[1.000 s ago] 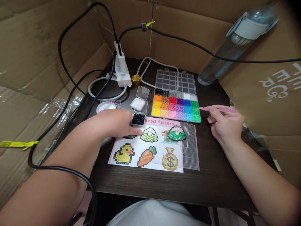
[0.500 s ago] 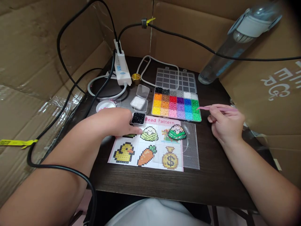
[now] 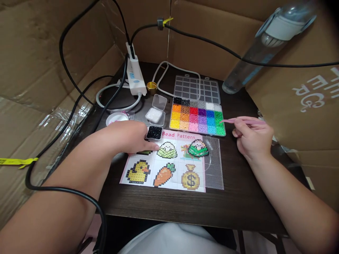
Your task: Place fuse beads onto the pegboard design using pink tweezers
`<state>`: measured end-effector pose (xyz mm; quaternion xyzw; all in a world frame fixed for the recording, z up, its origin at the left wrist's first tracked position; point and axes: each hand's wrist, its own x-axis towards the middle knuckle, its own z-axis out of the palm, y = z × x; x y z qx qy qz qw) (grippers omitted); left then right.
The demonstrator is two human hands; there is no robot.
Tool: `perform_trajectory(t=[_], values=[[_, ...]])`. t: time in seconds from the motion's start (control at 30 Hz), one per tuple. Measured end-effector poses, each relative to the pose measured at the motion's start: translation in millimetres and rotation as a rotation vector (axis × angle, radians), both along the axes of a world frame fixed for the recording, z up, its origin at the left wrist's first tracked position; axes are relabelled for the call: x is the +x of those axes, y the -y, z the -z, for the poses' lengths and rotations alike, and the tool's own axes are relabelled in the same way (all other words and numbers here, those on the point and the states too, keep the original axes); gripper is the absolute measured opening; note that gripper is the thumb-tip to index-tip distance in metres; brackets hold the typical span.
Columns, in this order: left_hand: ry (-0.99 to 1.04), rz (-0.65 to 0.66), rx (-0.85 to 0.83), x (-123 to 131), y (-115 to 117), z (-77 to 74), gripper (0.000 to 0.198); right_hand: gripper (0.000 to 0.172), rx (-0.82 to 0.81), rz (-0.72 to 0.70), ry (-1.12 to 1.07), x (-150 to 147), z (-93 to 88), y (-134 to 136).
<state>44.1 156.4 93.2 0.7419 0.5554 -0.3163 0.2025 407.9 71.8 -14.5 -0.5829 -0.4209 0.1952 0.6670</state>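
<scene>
Pink tweezers (image 3: 230, 121), pinched in a person's right hand (image 3: 253, 135), seemingly for precision, point at green beads (image 3: 219, 124) in the sorted case (image 3: 197, 133), while the left hand (image 3: 135, 137), its grip impossible to tell, lies by the black beads (image 3: 154, 132), perhaps steadying the pattern sheet (image 3: 153, 159).

Beyond the right grip (image 3: 253, 135), a black cable (image 3: 291, 65) crosses before a clear bottle (image 3: 261, 51), while well to that grip's left sits a white power strip (image 3: 136, 79).

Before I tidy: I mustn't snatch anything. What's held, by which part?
Right hand: pink tweezers, around the middle. Left hand: unclear whether it grips the black bead box.
</scene>
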Motion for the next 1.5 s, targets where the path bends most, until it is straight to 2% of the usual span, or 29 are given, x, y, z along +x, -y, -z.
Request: perform_trajectory(t=[0.3,0.5,0.87,1.0,1.13,1.27,1.37,1.5], values=[[-0.001,-0.014,0.001,4,2,-4.0,0.064,0.042,-0.004,-0.012,0.0,2,1.1,0],[0.017,-0.03,-0.006,3,2,-3.0,0.07,0.034,0.021,0.003,-0.038,-1,0.2,-1],[-0.017,-0.02,-0.01,4,2,-1.8,0.059,0.037,0.018,-0.003,-0.048,0,1.7,-2],[0.005,-0.016,0.015,0,0,3.4,0.063,0.041,0.022,-0.005,-0.069,-1,1.2,-3],[0.047,-0.045,0.028,-4,-3,9.2,0.07,0.036,-0.003,0.048,-0.084,-2,-1.9,-5],[0.011,-0.053,0.025,-4,-3,8.1,0.069,0.031,-0.012,0.054,-0.095,-3,-5.6,-5],[0.043,0.002,0.049,-5,-2,6.0,0.062,0.029,-0.011,0.014,-0.086,-4,-6.3,-3],[0.018,-0.034,0.043,-4,-3,6.9,0.069,0.03,-0.035,-0.005,-0.078,-3,-5.2,-2]])
